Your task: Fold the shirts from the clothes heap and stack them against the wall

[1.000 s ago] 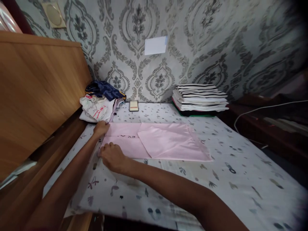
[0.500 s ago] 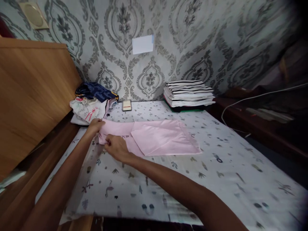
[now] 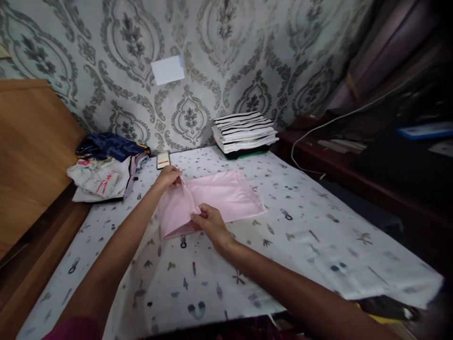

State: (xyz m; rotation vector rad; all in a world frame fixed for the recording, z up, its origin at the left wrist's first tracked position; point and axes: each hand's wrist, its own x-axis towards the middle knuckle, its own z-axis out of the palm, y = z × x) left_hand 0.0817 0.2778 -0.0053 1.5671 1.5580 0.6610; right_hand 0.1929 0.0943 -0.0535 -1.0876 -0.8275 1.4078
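Note:
A pink garment (image 3: 226,196) lies on the white printed sheet (image 3: 226,274), its left part doubled over toward the right. My left hand (image 3: 170,177) pinches the far corner of the turned edge. My right hand (image 3: 211,223) grips the near corner of that same edge, thumb and fingers pressed together. Between the two hands the pink edge is lifted and slightly creased. Below it a rounded fold shows at the near left. The exact kind of garment cannot be made out.
At the back right stands a stack of folded clothes (image 3: 244,134), striped on top. A loose pile of clothes (image 3: 102,170) sits at the left beside a wooden panel (image 3: 31,156). A phone-like object (image 3: 163,160) lies near the wall. A white cable (image 3: 311,130) hangs at right.
Both hands have carried the garment's left end over to the right, folding it onto the rest. The camera view has turned to the right.

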